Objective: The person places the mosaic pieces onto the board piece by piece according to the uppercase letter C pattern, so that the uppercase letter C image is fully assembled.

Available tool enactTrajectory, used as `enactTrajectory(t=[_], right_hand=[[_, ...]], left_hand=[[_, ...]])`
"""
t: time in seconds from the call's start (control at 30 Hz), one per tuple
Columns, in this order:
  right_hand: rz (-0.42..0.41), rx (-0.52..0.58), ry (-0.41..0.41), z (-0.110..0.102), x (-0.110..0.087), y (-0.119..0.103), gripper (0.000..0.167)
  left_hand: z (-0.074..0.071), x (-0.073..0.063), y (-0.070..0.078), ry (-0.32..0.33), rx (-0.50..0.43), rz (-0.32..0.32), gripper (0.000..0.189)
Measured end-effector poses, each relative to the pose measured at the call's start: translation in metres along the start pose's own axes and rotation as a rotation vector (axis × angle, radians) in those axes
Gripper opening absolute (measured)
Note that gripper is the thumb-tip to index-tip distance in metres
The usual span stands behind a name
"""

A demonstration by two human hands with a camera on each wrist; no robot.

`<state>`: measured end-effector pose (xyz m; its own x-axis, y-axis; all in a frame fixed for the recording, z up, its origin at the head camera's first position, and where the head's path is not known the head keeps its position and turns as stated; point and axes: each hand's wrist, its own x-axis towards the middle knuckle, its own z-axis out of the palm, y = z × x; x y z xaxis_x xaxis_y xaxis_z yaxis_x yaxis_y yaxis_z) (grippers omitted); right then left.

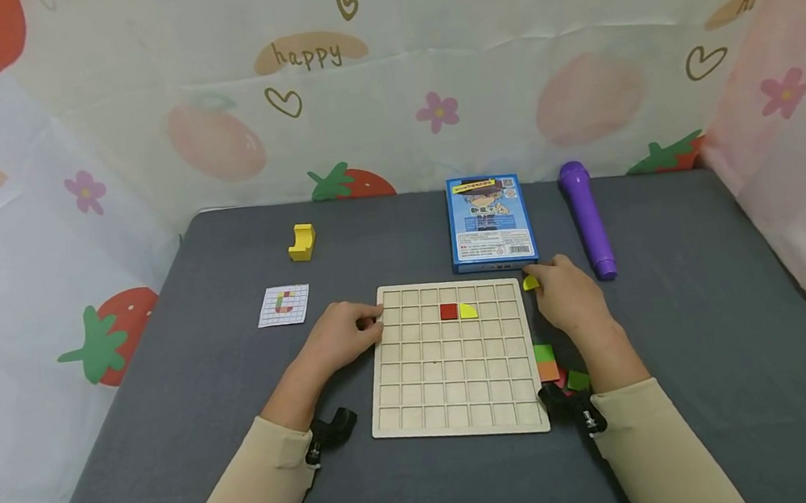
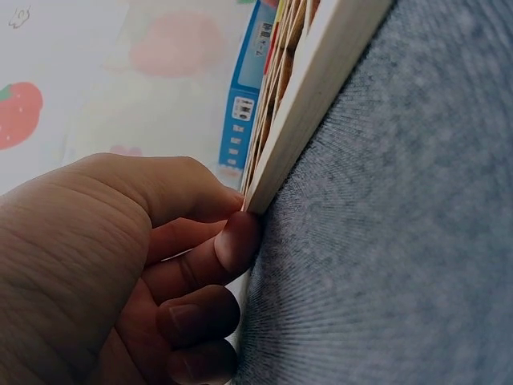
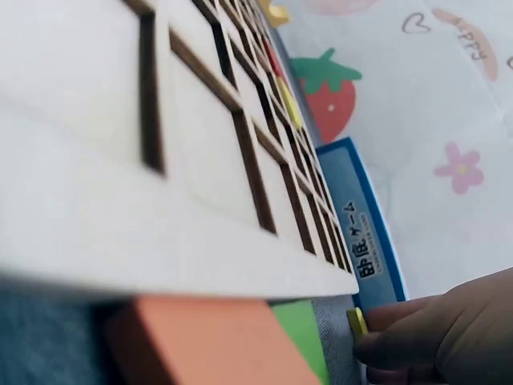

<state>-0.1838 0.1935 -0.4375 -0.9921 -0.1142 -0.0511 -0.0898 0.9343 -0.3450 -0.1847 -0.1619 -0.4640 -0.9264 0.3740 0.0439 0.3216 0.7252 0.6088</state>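
A wooden grid board (image 1: 425, 372) lies on the table, with a red square tile (image 1: 448, 312) and a yellow quarter-round tile (image 1: 469, 311) in neighbouring cells near its far side. My left hand (image 1: 341, 334) pinches the board's left edge near the far corner between thumb and fingers, as the left wrist view shows up close. Just off the board's far right corner, a second yellow tile (image 3: 357, 322) is between the thumb and fingertips of my right hand (image 1: 569, 296). Green, orange and red tiles (image 1: 547, 370) lie along the board's right edge, partly hidden by the wrist camera.
A small pattern card (image 1: 283, 305) lies left of the board, with a yellow holder-shaped block (image 1: 302, 242) behind it. Beyond the board are a blue box (image 1: 492, 223) and a purple microphone-shaped object (image 1: 588, 220). A printed cloth (image 1: 393, 74) hangs behind the grey table (image 1: 228, 398).
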Motion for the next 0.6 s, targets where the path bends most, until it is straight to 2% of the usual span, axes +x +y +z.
enactTrajectory(t=[0.2, 0.37, 0.47, 0.6], right_hand=[[0.005, 0.0, -0.003, -0.001, 0.003, 0.006, 0.029], [-0.001, 0.065, -0.089, -0.008, -0.001, 0.007, 0.028], [-0.051, 0.141, -0.139, -0.019, -0.004, 0.0, 0.029], [-0.153, 0.23, -0.167, -0.036, -0.005, -0.026, 0.029]], left_hand=[[-0.001, 0.002, 0.001, 0.011, 0.001, 0.008, 0.031], [0.002, 0.002, 0.001, -0.004, -0.021, -0.007, 0.031], [0.002, 0.0, 0.0, -0.008, -0.029, -0.013, 0.03], [0.001, 0.0, 0.0, 0.007, -0.029, -0.011, 0.029]])
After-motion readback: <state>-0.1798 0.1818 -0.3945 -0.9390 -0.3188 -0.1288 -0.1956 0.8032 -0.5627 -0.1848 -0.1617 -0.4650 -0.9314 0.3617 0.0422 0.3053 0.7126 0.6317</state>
